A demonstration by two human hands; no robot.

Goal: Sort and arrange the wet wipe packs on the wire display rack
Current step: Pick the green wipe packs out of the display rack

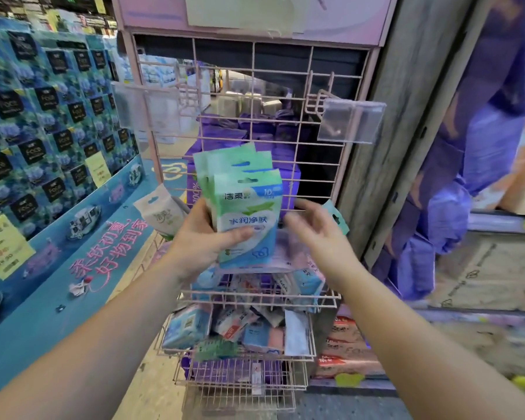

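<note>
The left hand (206, 237) is raised in front of the pink wire rack (285, 86), fingers behind and thumb across the front of a fanned stack of green-and-white wet wipe packs (246, 213), which it grips upright at about the middle of the rack. At least three packs show, one behind the other, hang-holes at the top. The right hand (319, 234) hovers just beside the stack on its right, fingers spread and loosely bent, holding nothing; it is blurred, and whether a fingertip touches the packs cannot be told. Behind it a small teal pack (335, 219) hangs at the rack's right edge. A white pack (164, 213) hangs off the rack's left side, near the left wrist.

Below the hands, two wire baskets (255, 298) hold a jumble of blue, white and pink packs lying every way. A lower basket (240, 377) holds purple ones. Clear plastic price holders (350, 121) jut from the grid higher up. To the left stands a tall display of blue tissue boxes (43, 116) with yellow price cards (5, 247); to the right, purple wrapped goods (443, 207) on shelving.
</note>
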